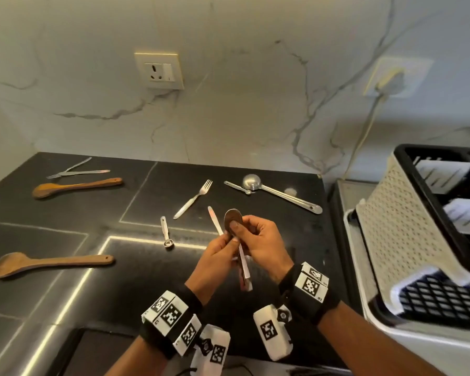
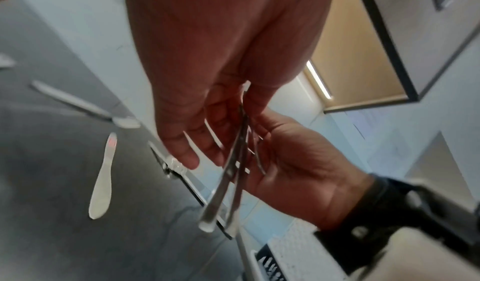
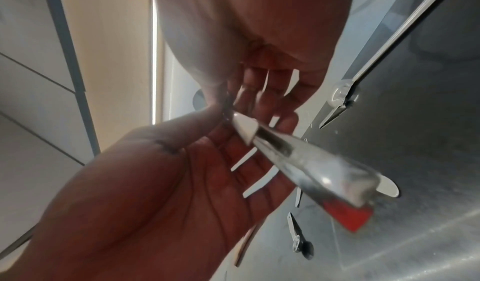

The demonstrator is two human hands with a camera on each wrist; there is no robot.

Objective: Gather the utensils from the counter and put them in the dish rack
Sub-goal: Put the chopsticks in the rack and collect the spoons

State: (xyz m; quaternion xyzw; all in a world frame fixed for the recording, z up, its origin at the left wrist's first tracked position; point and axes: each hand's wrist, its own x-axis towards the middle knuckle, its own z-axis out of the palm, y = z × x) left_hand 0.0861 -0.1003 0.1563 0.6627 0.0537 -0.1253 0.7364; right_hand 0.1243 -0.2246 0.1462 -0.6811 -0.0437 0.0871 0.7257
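Gathering is under way: the left hand (image 1: 215, 256) and right hand (image 1: 258, 240) meet above the bench (image 1: 65, 294), fingers clamped on a bundle of spoons (image 1: 240, 251), perhaps passing it across. Next it must reach the dish rack (image 1: 407, 232) at the right.

Almost no text can be read. In the left wrist view, the white plastic dish rack (image 2: 291, 250) at the bottom edge carries dark raised letters on its wall, cut off and turned sideways; they look like "AWB", but I cannot read them with certainty. The black wrist bands (image 1: 308, 291) carry white square tags (image 1: 311, 284) with black block patterns and a few tiny characters, too small to read.
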